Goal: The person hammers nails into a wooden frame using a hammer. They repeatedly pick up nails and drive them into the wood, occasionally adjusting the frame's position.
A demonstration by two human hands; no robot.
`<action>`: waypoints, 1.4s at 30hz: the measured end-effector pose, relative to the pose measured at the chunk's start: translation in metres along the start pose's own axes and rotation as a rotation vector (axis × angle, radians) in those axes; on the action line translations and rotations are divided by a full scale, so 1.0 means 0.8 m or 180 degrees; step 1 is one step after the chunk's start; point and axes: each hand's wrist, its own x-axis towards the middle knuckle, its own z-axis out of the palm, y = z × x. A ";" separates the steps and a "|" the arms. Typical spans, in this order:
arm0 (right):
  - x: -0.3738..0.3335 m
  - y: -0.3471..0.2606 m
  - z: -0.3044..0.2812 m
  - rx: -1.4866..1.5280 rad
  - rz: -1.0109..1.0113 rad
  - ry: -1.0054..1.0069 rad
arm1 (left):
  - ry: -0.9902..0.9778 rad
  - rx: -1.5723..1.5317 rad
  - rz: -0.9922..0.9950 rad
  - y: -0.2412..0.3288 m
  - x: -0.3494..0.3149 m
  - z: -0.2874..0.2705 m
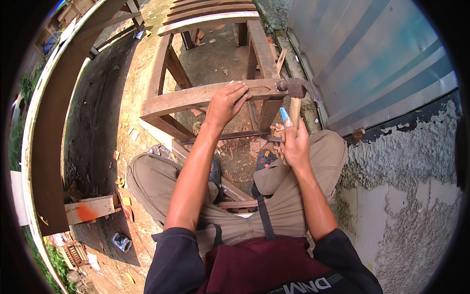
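Note:
My left hand [227,102] lies on the near top rail [183,99] of a wooden frame, with its fingers stretched along the wood and its thumb over the near side. In my right hand [296,143] is a claw hammer [296,89], gripped by its wooden handle. The hammer's striking face is at the rail's right end; whether they touch, I cannot tell. A small blue piece [284,114] sticks up beside my right thumb. A thin dark line [261,87] shows on the rail between hand and hammer; I cannot tell if it is a nail.
Wooden slats [210,11] cross the frame's far end. A metal sheet [372,54] and a rough wall [406,157] stand close on the right. Broken chips [257,147] litter the ground by my feet. A long timber structure [49,132] and a can [121,242] are left.

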 end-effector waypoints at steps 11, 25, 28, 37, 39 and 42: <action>0.013 -0.042 0.003 -0.0969 -0.0184 -0.0109 | -0.0220 0.0364 0.0257 -0.008 -0.009 0.000; 0.038 -0.104 0.003 -0.1316 -0.0419 -0.0493 | -0.0132 0.0271 0.0096 -0.008 -0.009 0.002; 0.038 -0.109 0.007 -0.1327 -0.0902 -0.0276 | -0.0126 0.0324 0.0150 -0.008 -0.008 0.003; 0.039 -0.124 -0.003 -0.1719 -0.0270 -0.0616 | -0.0122 0.0118 -0.0078 -0.004 -0.009 0.000; 0.040 -0.128 -0.002 -0.1727 -0.0318 -0.0568 | -0.0116 -0.0009 -0.0193 -0.004 -0.011 -0.003; 0.048 -0.061 -0.017 -0.1351 -0.0339 -0.0230 | 0.0038 0.0018 0.0003 0.012 0.000 0.001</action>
